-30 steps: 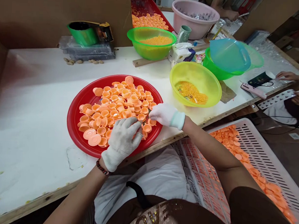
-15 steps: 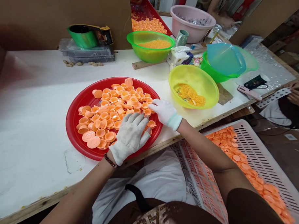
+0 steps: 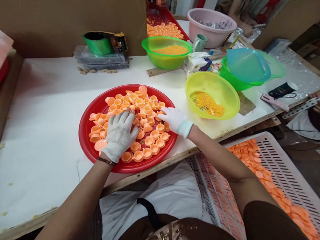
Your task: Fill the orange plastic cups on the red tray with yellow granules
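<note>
- Table (image 3: 53, 98), white-topped, spreads under the fingers of both hands and far out to their left.
- Crate (image 3: 276, 155), white and perforated, holds orange pieces well to the right of all the fingers, off the table's near edge.
- Red tray (image 3: 85, 140) lies directly beneath both sets of fingers.
- Yellow bowl (image 3: 226, 96) stands beyond and to the right of the right fingertips, yellow bits in its bottom.
- Left hand (image 3: 119, 134), gloved, lies palm down on the heap, fingers stretched out and slightly spread.
- Right hand (image 3: 175, 121), gloved, has fingers bent inward over the tray's right side, tips at the cups; I cannot tell whether they pinch one.
- Orange cups (image 3: 147, 153) crowd ahead of the left fingers and between the hands; a sparser group sits right of the left thumb, nearer the body.
</note>
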{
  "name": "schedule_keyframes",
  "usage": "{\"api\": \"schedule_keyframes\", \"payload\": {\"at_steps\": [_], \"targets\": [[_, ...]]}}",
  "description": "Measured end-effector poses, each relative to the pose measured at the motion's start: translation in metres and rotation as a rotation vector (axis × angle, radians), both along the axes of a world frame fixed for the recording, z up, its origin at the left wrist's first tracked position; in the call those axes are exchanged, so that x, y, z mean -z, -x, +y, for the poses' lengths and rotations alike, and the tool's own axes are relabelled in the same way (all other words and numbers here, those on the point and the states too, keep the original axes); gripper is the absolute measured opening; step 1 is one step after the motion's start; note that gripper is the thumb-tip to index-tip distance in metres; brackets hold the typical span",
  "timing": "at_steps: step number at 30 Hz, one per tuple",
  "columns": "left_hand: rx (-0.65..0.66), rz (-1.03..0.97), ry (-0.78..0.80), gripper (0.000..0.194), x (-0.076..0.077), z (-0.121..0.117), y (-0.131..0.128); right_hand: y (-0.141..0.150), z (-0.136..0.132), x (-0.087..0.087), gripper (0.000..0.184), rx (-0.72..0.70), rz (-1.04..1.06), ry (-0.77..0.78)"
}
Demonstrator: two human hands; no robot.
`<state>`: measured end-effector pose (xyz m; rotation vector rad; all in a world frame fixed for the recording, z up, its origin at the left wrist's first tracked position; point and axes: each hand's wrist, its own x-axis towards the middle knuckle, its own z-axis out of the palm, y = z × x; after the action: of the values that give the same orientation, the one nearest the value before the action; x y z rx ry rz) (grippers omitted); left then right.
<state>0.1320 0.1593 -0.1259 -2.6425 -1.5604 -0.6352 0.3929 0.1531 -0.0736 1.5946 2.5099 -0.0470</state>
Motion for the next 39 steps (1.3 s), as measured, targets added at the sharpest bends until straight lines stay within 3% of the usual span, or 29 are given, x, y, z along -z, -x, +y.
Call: {"api": "schedule_keyframes", "payload": {"at_steps": [2, 5, 7, 11, 15, 19, 22, 26, 32, 39], "targets": [[-0.053, -0.058, -0.032, 0.052, 0.000, -0.001, 0.002, -0.002, -0.005, -0.001, 0.037, -0.021, -0.024, 0.043], [-0.060, -0.125, -0.108, 0.039, -0.005, -0.010, 0.003, -0.005, -0.007, -0.005, 0.038, -0.032, -0.001, 0.055], [0.049, -0.122, -0.117, 0.029, -0.010, -0.018, -0.002, -0.003, 0.002, -0.004, 0.041, -0.019, 0.033, -0.004], [0.299, -0.004, -0.061, 0.027, -0.018, -0.034, -0.015, 0.008, 0.027, 0.003, 0.045, 0.026, 0.001, -0.081], [0.380, -0.033, -0.049, 0.024, -0.019, -0.042, -0.015, 0.008, 0.025, -0.004, 0.035, 0.034, -0.083, 0.003], [0.268, -0.131, -0.024, 0.027, -0.024, -0.026, -0.016, 0.007, 0.019, -0.015, 0.031, 0.039, -0.068, 0.007], [0.144, -0.079, 0.035, 0.030, -0.030, 0.001, -0.031, 0.015, 0.029, -0.012, 0.038, 0.036, -0.052, -0.079], [0.075, -0.061, 0.054, 0.026, -0.034, 0.030, -0.046, 0.019, 0.041, -0.006, 0.031, 0.060, -0.110, -0.031], [-0.013, -0.089, 0.012, 0.023, -0.027, 0.035, -0.038, 0.016, 0.039, -0.013, 0.029, 0.078, -0.056, -0.066], [0.050, -0.028, -0.019, 0.020, -0.035, 0.035, -0.033, 0.040, 0.069, 0.004, 0.032, 0.017, 0.006, -0.091]]}}
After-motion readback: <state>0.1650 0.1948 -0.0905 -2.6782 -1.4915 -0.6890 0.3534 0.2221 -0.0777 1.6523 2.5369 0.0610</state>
